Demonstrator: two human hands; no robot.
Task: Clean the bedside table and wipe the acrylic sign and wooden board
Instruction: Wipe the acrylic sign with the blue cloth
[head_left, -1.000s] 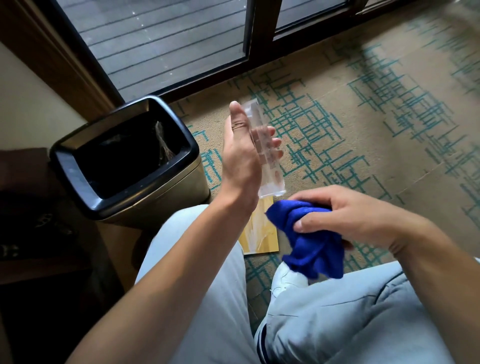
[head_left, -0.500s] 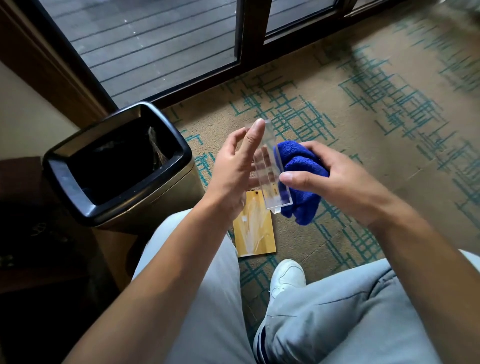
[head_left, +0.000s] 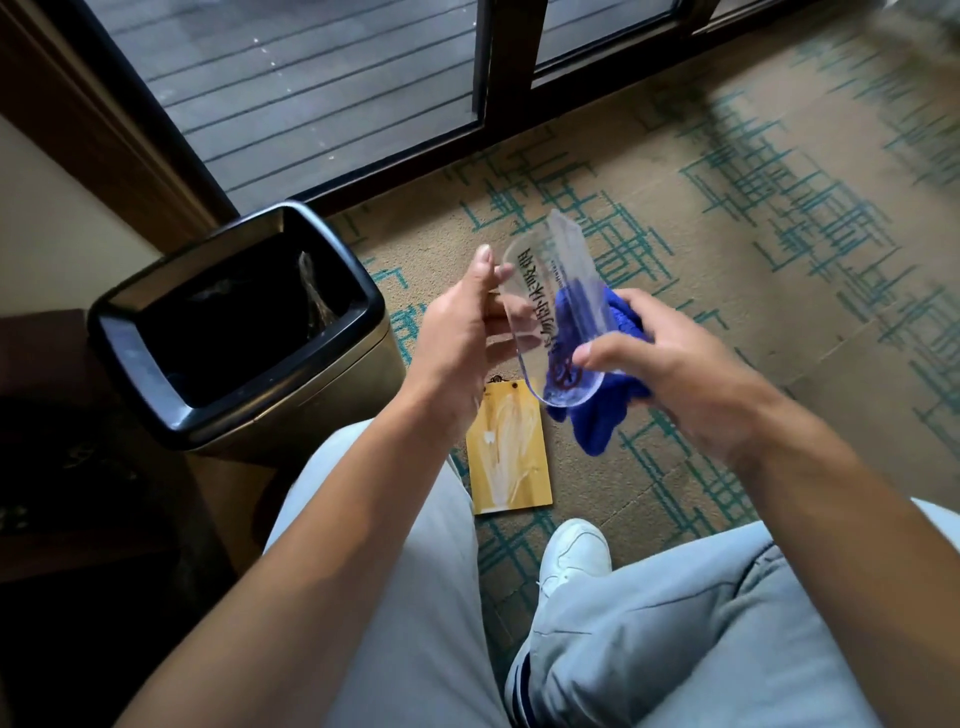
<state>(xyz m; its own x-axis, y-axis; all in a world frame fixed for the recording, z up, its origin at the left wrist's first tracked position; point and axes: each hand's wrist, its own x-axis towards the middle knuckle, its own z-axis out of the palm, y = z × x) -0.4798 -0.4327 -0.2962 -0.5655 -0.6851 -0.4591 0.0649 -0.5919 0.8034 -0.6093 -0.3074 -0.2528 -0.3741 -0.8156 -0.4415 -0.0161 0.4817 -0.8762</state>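
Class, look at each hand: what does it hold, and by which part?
The left hand holds the acrylic sign by its left long edge. The right hand grips the bunched blue cloth, pressed against the sign.
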